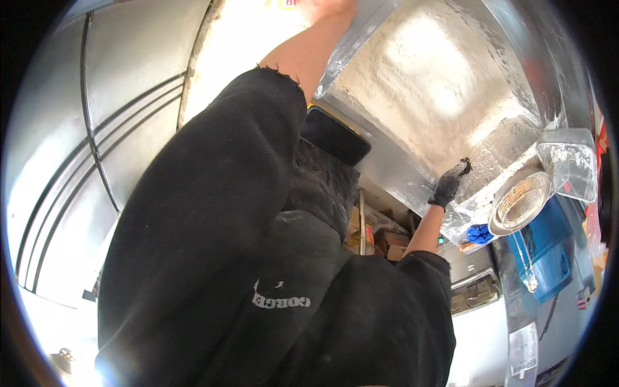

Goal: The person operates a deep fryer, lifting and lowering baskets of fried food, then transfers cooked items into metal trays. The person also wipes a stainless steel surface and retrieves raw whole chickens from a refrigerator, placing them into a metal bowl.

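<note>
A broad metal tray [367, 130] lies before me, its bed of pale, flour-like powder [416, 92] spread wide. My right hand [447, 186], in a dark glove dusted whitish, is at the tray's near right side by the powder. Its fingers are too small and blurred to show whether they grip anything. At the top edge is my bare left hand [333, 8], beyond the tray's left side; its fingers are washed out and cut off. Close to my waist, a dark-screened phone [336, 136] with a yellow edge lies at the tray's near side.
Right of the tray are a round wire-mesh basket [522, 205] with a long handle and a clear plastic container [566, 167] coated with powder. A crumpled blue item [478, 234] lies beside the basket. Below are a blue bin [546, 256] and cardboard boxes [390, 242].
</note>
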Available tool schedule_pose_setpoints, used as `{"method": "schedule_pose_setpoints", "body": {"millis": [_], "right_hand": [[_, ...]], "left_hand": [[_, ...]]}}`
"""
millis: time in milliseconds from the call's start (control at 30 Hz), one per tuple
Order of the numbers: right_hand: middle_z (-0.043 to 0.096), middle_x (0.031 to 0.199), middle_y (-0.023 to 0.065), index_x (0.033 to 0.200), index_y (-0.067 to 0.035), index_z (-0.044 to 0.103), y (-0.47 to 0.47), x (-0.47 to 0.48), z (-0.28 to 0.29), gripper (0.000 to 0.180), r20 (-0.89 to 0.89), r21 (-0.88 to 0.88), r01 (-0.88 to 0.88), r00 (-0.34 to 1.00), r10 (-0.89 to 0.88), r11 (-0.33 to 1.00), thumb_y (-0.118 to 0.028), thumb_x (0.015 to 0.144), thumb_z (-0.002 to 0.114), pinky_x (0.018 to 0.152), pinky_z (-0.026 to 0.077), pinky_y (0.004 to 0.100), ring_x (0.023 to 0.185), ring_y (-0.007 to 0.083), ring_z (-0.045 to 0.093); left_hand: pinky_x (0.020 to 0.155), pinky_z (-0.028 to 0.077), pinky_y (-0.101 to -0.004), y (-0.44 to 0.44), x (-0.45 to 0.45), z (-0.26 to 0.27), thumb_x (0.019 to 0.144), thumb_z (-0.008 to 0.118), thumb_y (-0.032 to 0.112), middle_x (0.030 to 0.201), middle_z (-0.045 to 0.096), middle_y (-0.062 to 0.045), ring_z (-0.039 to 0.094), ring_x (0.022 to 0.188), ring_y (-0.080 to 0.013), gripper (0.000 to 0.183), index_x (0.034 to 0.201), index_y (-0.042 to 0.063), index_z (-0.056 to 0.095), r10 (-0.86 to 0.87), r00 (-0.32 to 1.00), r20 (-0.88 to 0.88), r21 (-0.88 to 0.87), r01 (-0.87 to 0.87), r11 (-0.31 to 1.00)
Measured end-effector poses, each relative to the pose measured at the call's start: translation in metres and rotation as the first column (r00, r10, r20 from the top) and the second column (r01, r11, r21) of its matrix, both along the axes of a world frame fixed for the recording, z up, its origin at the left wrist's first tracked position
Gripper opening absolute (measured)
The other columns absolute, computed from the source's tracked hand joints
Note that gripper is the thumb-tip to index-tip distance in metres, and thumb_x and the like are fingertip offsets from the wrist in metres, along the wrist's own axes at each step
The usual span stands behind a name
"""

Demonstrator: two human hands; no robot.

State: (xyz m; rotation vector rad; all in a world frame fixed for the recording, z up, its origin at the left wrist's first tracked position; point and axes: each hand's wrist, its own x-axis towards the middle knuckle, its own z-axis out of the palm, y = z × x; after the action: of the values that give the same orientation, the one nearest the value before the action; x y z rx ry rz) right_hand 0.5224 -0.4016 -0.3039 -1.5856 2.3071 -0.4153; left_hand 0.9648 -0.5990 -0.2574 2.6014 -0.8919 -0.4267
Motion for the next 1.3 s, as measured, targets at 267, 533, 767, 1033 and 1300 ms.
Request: {"method": "schedule_pose_setpoints", "body": {"millis": [267, 533, 767, 1033, 1300], "right_hand": [[0.068, 0.103, 0.0159, 0.110, -0.002, 0.063, 0.006, 0.016, 0.006, 0.033, 0.048, -0.036, 0.298, 0.954, -0.296, 0.954, -0.026, 0.097, 0.045, 0.087, 0.047, 0.0398, 0.096, 0.0302, 0.063], [0.069, 0.104, 0.0158, 0.110, -0.009, 0.066, 0.001, 0.016, 0.017, 0.033, -0.088, -0.007, 0.335, 0.938, -0.334, 0.942, -0.032, 0.094, 0.048, 0.082, 0.049, 0.0452, 0.098, 0.0357, 0.064], [0.068, 0.106, 0.0128, 0.109, -0.012, 0.065, 0.012, 0.003, -0.006, 0.035, -0.078, -0.059, 0.302, 0.949, -0.306, 0.952, -0.035, 0.097, 0.041, 0.085, 0.048, 0.0460, 0.100, 0.0350, 0.062], [0.068, 0.101, 0.0138, 0.109, -0.014, 0.064, 0.009, 0.008, 0.003, 0.029, -0.153, 0.008, 0.331, 0.933, -0.326, 0.944, -0.030, 0.096, 0.044, 0.082, 0.048, 0.0473, 0.095, 0.0352, 0.063], [0.068, 0.099, 0.0155, 0.111, -0.014, 0.063, 0.007, 0.010, 0.011, 0.028, -0.148, -0.005, 0.306, 0.941, -0.303, 0.952, -0.030, 0.095, 0.046, 0.081, 0.049, 0.0464, 0.094, 0.0349, 0.063]], "left_hand": [[0.091, 0.046, -0.0495, 0.006, 0.003, -0.004, 0.094, 0.039, 0.051, 0.104, 0.066, -0.025, 0.063, 0.098, -0.0424, 0.058, 0.117, 0.002, 0.057, -0.009, 0.990, -0.143, -0.105, -0.006, 0.994], [0.097, 0.041, -0.0437, 0.105, 0.009, 0.026, 0.081, 0.068, 0.020, 0.118, 0.058, -0.018, 0.052, 0.111, -0.0369, 0.036, 0.112, 0.003, 0.059, -0.772, 0.635, 0.018, -0.462, 0.690, 0.557], [0.107, 0.025, -0.0505, 0.224, 0.000, 0.100, 0.066, 0.082, 0.033, 0.137, 0.037, -0.021, 0.035, 0.127, -0.0403, 0.094, 0.140, 0.000, 0.034, -0.933, 0.133, -0.334, -0.017, 0.989, 0.147], [0.103, 0.031, -0.0445, 0.212, -0.010, 0.090, 0.060, 0.083, 0.025, 0.125, 0.048, -0.017, 0.045, 0.119, -0.0326, 0.090, 0.134, -0.003, 0.039, -0.984, 0.000, -0.179, 0.171, 0.985, -0.032], [0.086, 0.047, -0.0385, 0.187, -0.036, 0.106, 0.057, 0.082, 0.036, 0.108, 0.056, -0.018, 0.057, 0.103, -0.0342, 0.082, 0.121, -0.004, 0.049, -0.809, 0.188, -0.557, 0.362, 0.932, -0.033]]}}
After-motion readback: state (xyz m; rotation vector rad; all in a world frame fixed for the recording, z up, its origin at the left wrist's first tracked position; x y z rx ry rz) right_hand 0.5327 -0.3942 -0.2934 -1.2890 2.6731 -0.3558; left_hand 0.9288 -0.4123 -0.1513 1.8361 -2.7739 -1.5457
